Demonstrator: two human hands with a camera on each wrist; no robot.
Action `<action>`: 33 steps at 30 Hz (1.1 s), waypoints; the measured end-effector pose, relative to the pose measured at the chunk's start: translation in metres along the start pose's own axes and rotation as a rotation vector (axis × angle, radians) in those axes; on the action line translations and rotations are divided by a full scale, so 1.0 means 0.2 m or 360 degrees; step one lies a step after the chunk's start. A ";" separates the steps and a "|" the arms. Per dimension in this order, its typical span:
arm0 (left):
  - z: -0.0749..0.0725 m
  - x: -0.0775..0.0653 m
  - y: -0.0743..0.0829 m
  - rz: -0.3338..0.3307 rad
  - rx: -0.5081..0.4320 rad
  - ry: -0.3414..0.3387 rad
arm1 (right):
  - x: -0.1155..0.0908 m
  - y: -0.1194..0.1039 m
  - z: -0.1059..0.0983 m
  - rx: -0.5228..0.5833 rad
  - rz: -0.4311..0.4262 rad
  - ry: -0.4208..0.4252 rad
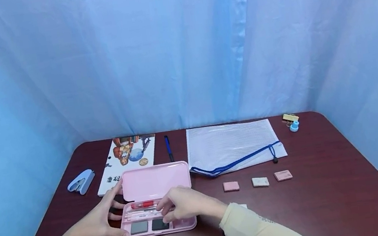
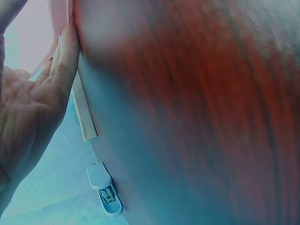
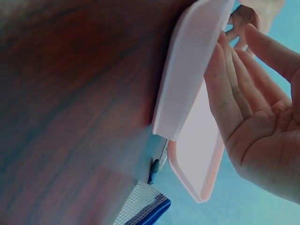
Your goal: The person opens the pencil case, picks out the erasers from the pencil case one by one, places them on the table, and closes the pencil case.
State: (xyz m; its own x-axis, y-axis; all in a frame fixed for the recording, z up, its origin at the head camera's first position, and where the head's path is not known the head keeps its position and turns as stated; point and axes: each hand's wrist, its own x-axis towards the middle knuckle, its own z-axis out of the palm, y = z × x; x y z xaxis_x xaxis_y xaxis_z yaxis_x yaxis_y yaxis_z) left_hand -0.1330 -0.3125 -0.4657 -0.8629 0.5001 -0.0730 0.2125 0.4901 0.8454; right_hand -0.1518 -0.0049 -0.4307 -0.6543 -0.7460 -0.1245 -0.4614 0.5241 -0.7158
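A pink pencil case point(image 1: 148, 235) lies with its lid point(image 1: 156, 183) flipped back. My left hand point(image 1: 96, 223) steadies its left side, thumb at the front corner and the other fingers spread towards the lid. In the left wrist view those fingers look fairly straight along the case. Over the inside reaches my right hand point(image 1: 188, 204); its thumb and fingers stand apart in the right wrist view, with nothing between them. Below its fingertips are a black block point(image 1: 158, 225) and several pens point(image 1: 137, 215), one with a red section point(image 1: 147, 204). A grey block point(image 1: 139, 227) sits at front left.
A stapler point(image 1: 81, 182) and a picture book point(image 1: 132, 156) are at left. Behind the case lies a blue pen point(image 1: 168, 148), beside a white mesh pouch point(image 1: 230, 144). Pink point(image 1: 231, 186), white point(image 1: 260, 182) and another pink eraser point(image 1: 283, 175) form a row. A yellow clip point(image 1: 291, 117) is far right.
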 end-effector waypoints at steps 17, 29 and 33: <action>0.00 0.00 0.01 0.0011 0.0030 0.0010 | 0.00 -0.02 0.02 -0.0062 -0.0046 -0.0015; -0.01 -0.01 0.00 0.0028 0.0027 0.0010 | -0.01 -0.05 0.05 -0.0331 -0.0138 -0.0021; 0.00 0.00 0.00 0.0030 0.0018 0.0011 | -0.04 -0.09 0.05 -0.0674 -0.0103 0.0064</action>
State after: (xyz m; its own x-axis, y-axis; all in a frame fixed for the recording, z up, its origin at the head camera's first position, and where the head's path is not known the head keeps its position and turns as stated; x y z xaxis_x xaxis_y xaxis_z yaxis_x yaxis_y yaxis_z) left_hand -0.1328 -0.3133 -0.4659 -0.8617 0.5045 -0.0533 0.2339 0.4885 0.8406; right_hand -0.1322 -0.0121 -0.4230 -0.6347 -0.7708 -0.0557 -0.7021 0.6052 -0.3752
